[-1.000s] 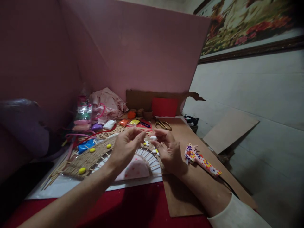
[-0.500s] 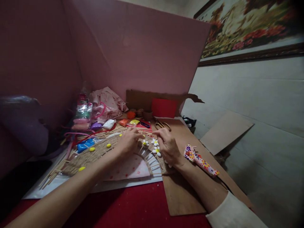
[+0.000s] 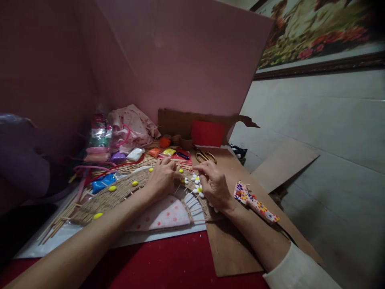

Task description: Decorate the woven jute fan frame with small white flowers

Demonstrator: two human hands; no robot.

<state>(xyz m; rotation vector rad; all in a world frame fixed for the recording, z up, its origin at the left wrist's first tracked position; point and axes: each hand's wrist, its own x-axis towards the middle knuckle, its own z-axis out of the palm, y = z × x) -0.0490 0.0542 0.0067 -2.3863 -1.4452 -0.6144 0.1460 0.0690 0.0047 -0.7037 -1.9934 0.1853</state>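
Observation:
A half-round fan-shaped piece (image 3: 105, 200) of wound brown twine and thin sticks lies before me, with pink dotted cloth (image 3: 162, 214) along its inner part. Yellow oval dots (image 3: 112, 188) are spaced along the twine band. White-petalled flowers with yellow centres (image 3: 198, 190) sit at its right end. My left hand (image 3: 162, 178) is over the band with bent fingers, its fingertips beside a partly covered flower (image 3: 184, 180). My right hand (image 3: 214, 185) is closed above the flowers, thumb and index finger together. Whatever either hand pinches is too small or hidden to make out.
Packets of coloured clay (image 3: 104, 183), loose sticks and pink cloth (image 3: 135, 126) crowd the back left. Gold-handled scissors (image 3: 206, 155) lie behind my right hand. A flower-patterned wrapped object (image 3: 255, 204) rests on the brown board (image 3: 237, 257) at the right.
The view has shifted slightly. My left hand's fingers have moved a little, now covering more of the small flower beside them. My right hand stays nearly in place.

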